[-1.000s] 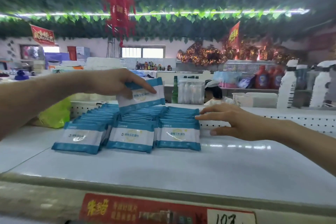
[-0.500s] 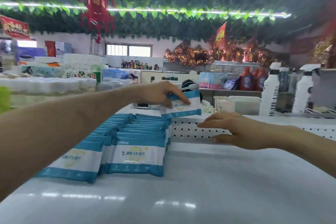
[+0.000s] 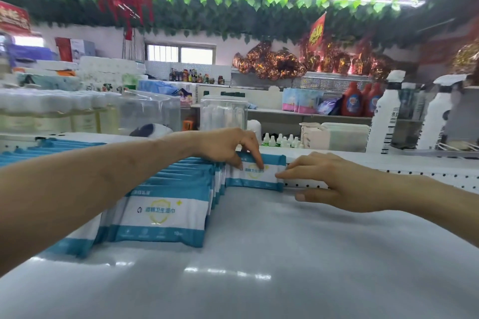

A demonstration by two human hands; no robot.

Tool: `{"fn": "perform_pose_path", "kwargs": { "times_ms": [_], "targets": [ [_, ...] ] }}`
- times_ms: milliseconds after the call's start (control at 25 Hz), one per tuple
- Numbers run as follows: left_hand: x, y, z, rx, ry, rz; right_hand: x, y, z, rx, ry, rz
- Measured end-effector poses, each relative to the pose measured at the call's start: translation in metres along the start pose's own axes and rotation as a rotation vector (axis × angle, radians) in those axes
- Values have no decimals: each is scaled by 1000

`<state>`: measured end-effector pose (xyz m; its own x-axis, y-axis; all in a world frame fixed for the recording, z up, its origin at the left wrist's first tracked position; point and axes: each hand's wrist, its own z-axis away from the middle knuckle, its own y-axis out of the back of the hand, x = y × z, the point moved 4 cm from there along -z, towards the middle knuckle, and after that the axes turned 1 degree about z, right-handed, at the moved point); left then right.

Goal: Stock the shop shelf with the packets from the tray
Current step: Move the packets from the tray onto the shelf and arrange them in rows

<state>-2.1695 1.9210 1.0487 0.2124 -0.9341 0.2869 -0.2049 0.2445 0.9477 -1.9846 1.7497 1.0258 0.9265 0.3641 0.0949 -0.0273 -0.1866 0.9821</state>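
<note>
A blue-and-white wipes packet (image 3: 255, 179) stands on edge at the back of the white shelf (image 3: 285, 254), against the perforated back panel. My left hand (image 3: 228, 146) reaches over the rows and pinches this packet's top edge. My right hand (image 3: 329, 181) lies flat to its right, fingertips touching the packet's right end, holding nothing. Rows of the same packets (image 3: 166, 212) stand leaning front to back on the left half of the shelf. No tray is in view.
The right half of the shelf is bare white surface. Behind the back panel (image 3: 388, 171) stand white spray bottles (image 3: 386, 114), small dropper bottles (image 3: 281, 140) and clear plastic boxes (image 3: 223, 114). Other shop shelves with red detergent bottles (image 3: 353, 101) fill the background.
My left hand carried the packet from above the rows to the right and down onto the shelf's back. My right hand moved in to touch its end. The view shifted closer and rightwards.
</note>
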Motion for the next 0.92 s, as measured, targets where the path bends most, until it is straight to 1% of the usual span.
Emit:
{"fn": "perform_pose_path", "kwargs": {
  "times_ms": [360, 520, 640, 760, 840, 920],
  "targets": [
    [-2, 9, 17, 41, 68, 56, -10, 0, -9, -11, 42, 25],
    [5, 44, 67, 106, 100, 6, -29, 11, -24, 35, 106, 15],
    [13, 81, 152, 213, 201, -11, -71, 37, -62, 102, 207, -12],
    [19, 108, 268, 290, 397, -65, -150, 66, -112, 209, 360, -75],
    [25, 119, 356, 342, 547, -118, -217, 76, -142, 256, 472, -142],
    [39, 121, 456, 418, 711, -151, -306, 80, -166, 271, 626, -230]
  ]
}}
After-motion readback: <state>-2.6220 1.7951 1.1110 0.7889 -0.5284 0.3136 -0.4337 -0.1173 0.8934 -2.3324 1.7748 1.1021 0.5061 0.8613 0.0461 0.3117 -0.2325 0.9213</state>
